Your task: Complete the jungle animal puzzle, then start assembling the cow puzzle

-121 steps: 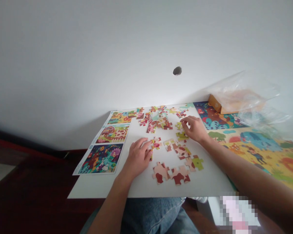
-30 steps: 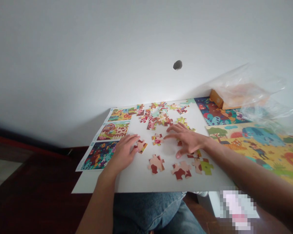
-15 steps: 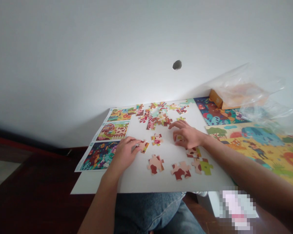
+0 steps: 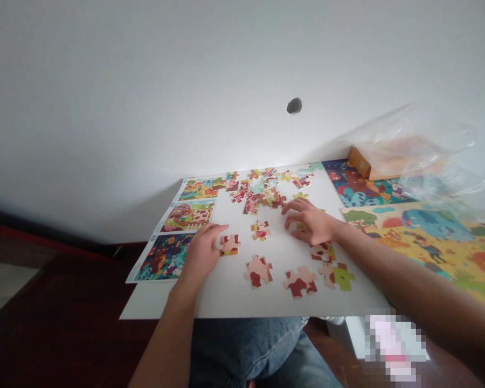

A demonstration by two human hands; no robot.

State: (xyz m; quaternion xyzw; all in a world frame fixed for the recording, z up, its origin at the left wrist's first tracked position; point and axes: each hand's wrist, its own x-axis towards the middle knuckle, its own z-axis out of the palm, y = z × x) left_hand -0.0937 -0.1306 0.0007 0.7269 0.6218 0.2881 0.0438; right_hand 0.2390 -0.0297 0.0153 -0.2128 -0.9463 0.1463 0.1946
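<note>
Rests the left hand (image 4: pixel 202 250) by a brown-patched jigsaw piece (image 4: pixel 230 245) left of frame centre, touching or nearly so. Curls the right hand (image 4: pixel 309 222) right of centre over the white counter (image 4: pixel 234 302). Includes a three-picture sheet (image 4: pixel 188 216) at centre left, an animal puzzle (image 4: pixel 428 242) at lower right.

Right hand (image 4: pixel 312 222) partly covers piece (image 4: pixel 322 252); bag (image 4: pixel 426 126) partly obscures box (image 4: pixel 359 160); right edge cuts puzzle (image 4: pixel 412 237); pixelated item (image 4: pixel 394 338) unidentifiable.
</note>
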